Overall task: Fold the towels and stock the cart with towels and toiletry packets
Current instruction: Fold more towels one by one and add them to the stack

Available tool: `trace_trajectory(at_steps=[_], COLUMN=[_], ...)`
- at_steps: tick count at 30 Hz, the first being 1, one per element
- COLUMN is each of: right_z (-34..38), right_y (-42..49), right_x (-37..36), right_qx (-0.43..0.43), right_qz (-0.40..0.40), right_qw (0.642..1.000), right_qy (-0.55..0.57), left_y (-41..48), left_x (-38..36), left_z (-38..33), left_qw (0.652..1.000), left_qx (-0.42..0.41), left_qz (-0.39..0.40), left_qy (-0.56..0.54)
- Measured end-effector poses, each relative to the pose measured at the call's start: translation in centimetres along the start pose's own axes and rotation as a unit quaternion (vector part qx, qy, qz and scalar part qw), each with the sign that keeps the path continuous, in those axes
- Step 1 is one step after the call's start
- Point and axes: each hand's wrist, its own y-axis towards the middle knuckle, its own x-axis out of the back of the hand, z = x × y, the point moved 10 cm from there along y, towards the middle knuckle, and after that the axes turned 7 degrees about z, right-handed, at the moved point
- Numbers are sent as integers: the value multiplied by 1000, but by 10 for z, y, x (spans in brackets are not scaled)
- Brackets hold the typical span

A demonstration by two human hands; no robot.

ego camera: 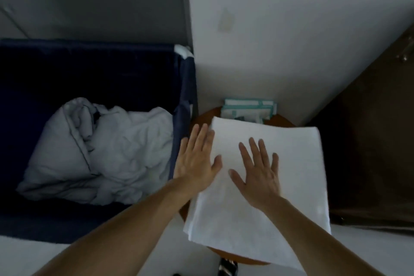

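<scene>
Towel (302, 163) lies spread on the counter (201, 119); left hand (195, 159) and right hand (257, 172) press it flat-fingered, gripping nothing, probably smoothing creases (packets (248, 108) at far edge).

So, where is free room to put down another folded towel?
Free: inside the blue bin, behind and left of the crumpled linen. Crowded: the round table, covered by the towel, with packets at its far edge; only thin wood strips show.
</scene>
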Motion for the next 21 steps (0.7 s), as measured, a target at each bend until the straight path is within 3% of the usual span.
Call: trace_trajectory(at_steps=[6,11,21], right_z=[129,241,380], right_y=[54,109,274], right_x=[59,50,-147], right_qx=[122,181,110], right_qz=[-22,-5,194], right_qw=[992,983,973], right_qy=[19,18,66], left_y=[-19,-38,41], left_x=[37,17,-69], left_z=[189,350,539], left_qw=[989,970,976], left_qx=[146,234,177], left_qz=[14,57,123], left_qy=[-33,-36,-40])
